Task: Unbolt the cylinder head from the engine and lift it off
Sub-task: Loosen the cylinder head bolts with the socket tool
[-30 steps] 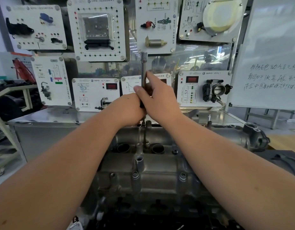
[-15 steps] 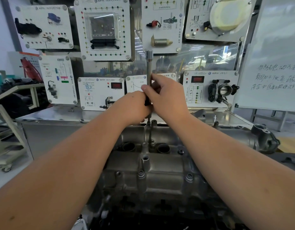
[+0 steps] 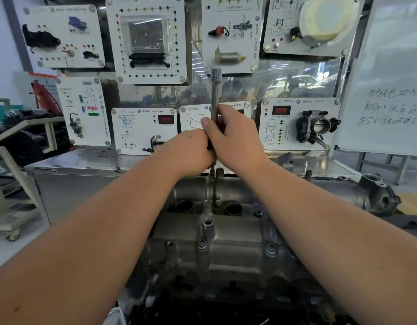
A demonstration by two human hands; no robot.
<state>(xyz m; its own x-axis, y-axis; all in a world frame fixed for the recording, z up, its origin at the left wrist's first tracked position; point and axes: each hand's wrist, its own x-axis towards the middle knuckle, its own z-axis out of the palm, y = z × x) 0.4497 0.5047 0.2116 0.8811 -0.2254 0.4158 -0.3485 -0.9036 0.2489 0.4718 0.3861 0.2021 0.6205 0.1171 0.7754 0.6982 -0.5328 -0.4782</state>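
A grey metal cylinder head (image 3: 235, 240) lies across the engine below me, with round plug wells and several bolts on top. A long chrome socket extension (image 3: 215, 90) stands upright over the head's far middle; its lower end is hidden behind my hands. My left hand (image 3: 186, 153) grips the tool low down, fingers curled round it. My right hand (image 3: 235, 137) wraps the shaft just above, thumb pointing left across it. Both forearms reach in from the bottom corners.
Behind the engine runs a steel bench (image 3: 81, 160) with white training panels (image 3: 144, 130) mounted above it. A throttle body (image 3: 316, 126) sits on the right panel. A whiteboard (image 3: 390, 90) stands at right, a cart frame (image 3: 13, 184) at left.
Both hands stay wrapped on the upright tool over the same spot on the head. The view has shifted slightly, so the scene sits a little further right; the grip looks unchanged.
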